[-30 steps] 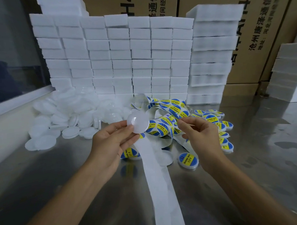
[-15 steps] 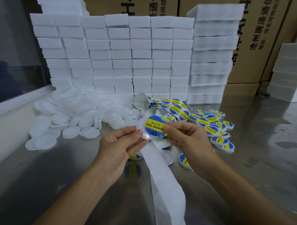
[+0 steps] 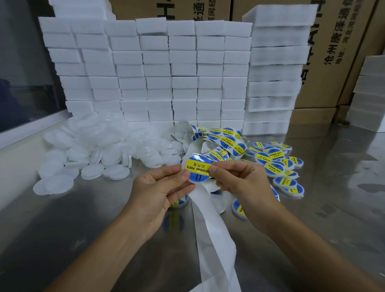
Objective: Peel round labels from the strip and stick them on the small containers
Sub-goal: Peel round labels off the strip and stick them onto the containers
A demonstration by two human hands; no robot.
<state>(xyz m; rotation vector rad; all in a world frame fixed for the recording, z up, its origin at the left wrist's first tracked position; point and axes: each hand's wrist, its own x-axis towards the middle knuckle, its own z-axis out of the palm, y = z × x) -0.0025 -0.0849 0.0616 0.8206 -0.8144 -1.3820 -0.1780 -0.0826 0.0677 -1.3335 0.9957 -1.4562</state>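
One small container (image 3: 195, 169), pinched between left hand (image 3: 160, 188) and right hand (image 3: 243, 181) above the backing strip (image 3: 211, 223), now bears a round label, bare a second ago; ready for the labelled pile (image 3: 279, 164).

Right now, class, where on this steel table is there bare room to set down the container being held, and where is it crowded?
Bare steel table lies near-left, below the unlabelled containers, and far right, beyond the labelled containers. Crowded: the middle, with the label strip, backing paper and both piles.
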